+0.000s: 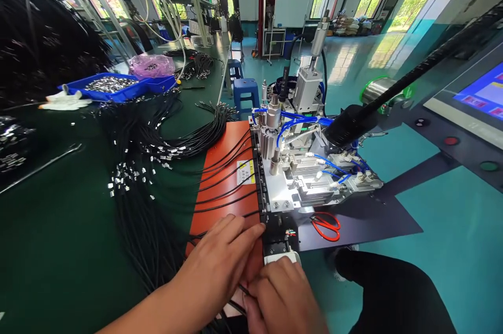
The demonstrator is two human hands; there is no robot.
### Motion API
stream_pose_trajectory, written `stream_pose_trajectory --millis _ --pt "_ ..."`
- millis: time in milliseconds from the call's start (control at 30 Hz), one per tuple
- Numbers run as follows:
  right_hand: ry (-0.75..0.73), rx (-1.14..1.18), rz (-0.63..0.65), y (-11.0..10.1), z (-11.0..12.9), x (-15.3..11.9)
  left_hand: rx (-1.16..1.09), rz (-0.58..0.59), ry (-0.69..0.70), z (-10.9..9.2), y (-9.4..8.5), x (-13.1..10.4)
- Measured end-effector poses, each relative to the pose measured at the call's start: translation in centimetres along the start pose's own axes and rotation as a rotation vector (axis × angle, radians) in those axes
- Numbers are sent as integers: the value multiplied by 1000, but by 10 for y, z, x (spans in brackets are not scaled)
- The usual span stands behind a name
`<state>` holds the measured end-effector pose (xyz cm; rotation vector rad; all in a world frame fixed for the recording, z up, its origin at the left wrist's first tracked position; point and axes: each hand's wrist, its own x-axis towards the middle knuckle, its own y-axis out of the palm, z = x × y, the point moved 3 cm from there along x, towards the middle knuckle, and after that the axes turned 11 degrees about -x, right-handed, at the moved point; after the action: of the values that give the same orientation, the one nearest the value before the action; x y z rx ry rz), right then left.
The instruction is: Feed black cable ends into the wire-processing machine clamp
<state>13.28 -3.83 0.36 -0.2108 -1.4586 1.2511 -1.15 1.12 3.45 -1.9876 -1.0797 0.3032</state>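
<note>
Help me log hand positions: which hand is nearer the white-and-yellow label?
The left hand, over the orange board, is nearer the white-and-yellow label; the right hand sits lower in the picture, fingers at a black cable.

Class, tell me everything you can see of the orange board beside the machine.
The orange board looks flat and smooth, perhaps painted metal or plastic. It lies beside the machine, stretching away from the camera. Several black cables cross it, a white and yellow label sits near its machine-side edge, and the left hand hides part of its near end.
</note>
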Motion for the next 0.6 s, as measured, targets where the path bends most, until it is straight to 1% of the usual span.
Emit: stream_pose_trajectory --millis 67,200,400,500,600 --pt "20 48 29 -6 -7 4 -61 -33 44 -3 -4 0" --pt "76 104 69 -9 -14 8 -111 7 89 -7 -3 0" --pt "106 106 19 -5 -16 6 -116 -29 147 -3 7 -1" --pt "118 109 14 -5 -17 5 -127 -5 126 -5 5 3" --pt "133 95 30 -7 -20 8 -163 40 62 -10 -6 6"
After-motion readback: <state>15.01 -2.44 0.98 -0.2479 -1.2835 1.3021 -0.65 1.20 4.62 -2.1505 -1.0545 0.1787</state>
